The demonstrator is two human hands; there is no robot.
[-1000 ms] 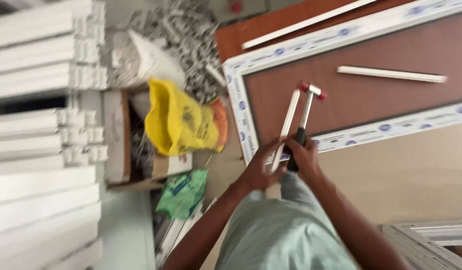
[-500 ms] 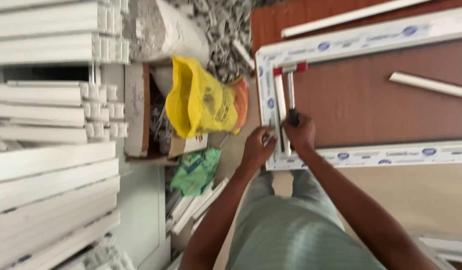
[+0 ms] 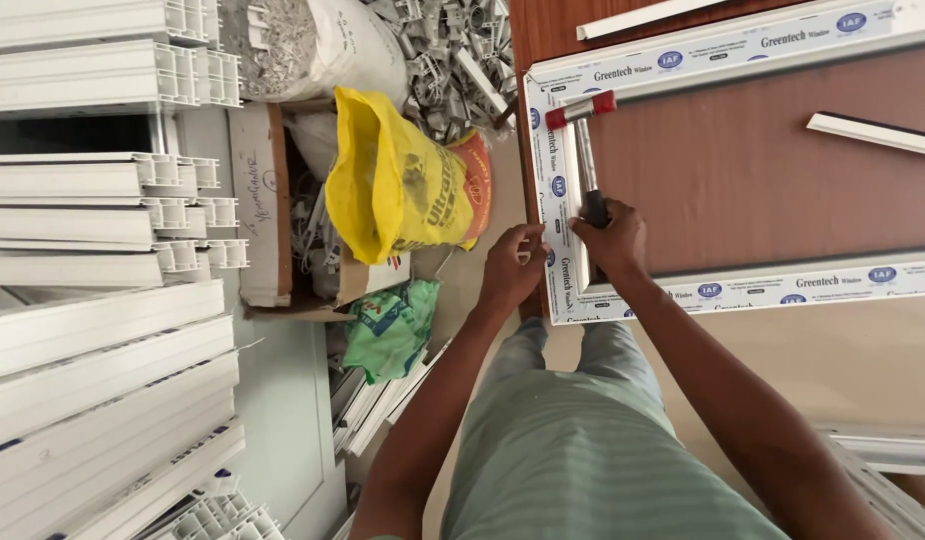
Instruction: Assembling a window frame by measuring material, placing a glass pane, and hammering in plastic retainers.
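At the table edge, we steady a white window frame and grip a mallet.

Far left we see stacked white profile lengths (image 3: pixel 93 200), then a cardboard box (image 3: pixel 263 200) and a yellow bag (image 3: pixel 393 180) leaning on it, with a green bag (image 3: pixel 388 325) below. Our left hand (image 3: pixel 513 265) pinches the outer edge of the white window frame (image 3: pixel 558 200), which lies flat on the brown table (image 3: pixel 743 170). Just beside it, our right hand (image 3: pixel 611 238) is clenched around the dark handle of a mallet (image 3: pixel 583 140), whose red-ended head rests near the frame's corner. Farther right a loose white strip (image 3: pixel 873 133) lies on the table.
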